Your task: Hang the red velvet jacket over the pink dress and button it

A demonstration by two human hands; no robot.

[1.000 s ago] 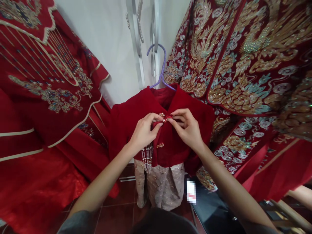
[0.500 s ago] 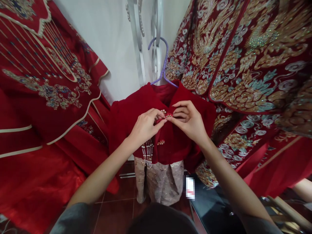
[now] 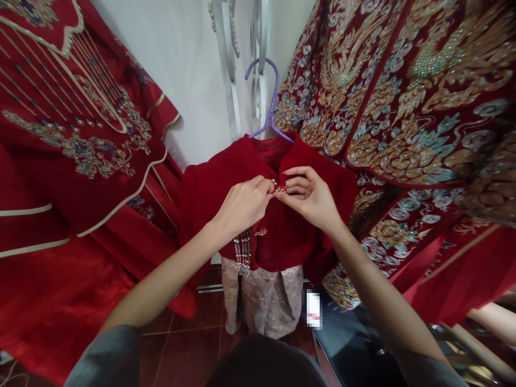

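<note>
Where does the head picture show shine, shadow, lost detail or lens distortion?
Head view: shiny red satin cloth catches highlights, lower left; head view: black flat surface is shadowed, white rectangular patch is pixelated; head view: dark-red, gold-embroidered garment leans outward at top, suggesting wide-angle distortion; head view: small gold beaded fastening, at the bare left hand and bare right hand, lacks fine detail.

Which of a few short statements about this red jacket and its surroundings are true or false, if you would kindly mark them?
1. The red jacket hangs on a purple hanger. True.
2. Only one hand touches the jacket. False: the left hand and right hand are both at its upper fastening.
3. Beaded tassels hang at the jacket's front. True.
4. What hangs below the jacket is bright green. False: the patterned garment is pale beige-grey.
5. A gold-embroidered red garment hangs to the right. True.
</note>
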